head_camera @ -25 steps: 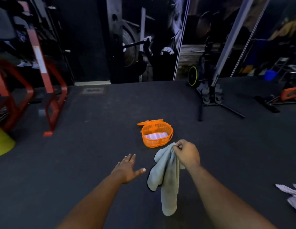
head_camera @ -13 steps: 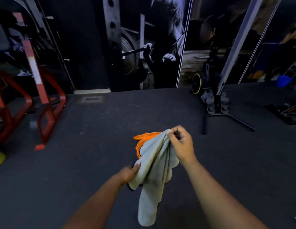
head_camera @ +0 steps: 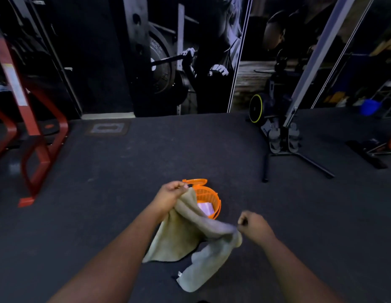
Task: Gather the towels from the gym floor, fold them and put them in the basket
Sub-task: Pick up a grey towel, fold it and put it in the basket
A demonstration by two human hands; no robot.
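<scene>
Hanging between two hands: one pale grey-beige terry towel (head_camera: 185,235), the left hand (head_camera: 168,196) pinching its upper corner in curled fingers, the right hand (head_camera: 253,226) gripping the opposite edge in a closed fist. Sitting on the dark rubber floor (head_camera: 102,204) just beyond the left fingertips and partly behind the towel: one round orange slatted plastic basket (head_camera: 215,201), holding a folded pale cloth (head_camera: 205,207).

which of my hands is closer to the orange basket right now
Left. Your left hand grips a towel corner right beside the orange basket, at its lid-side rim. Your right hand holds the towel's other end, farther off, toward you and to the basket's right.
</scene>
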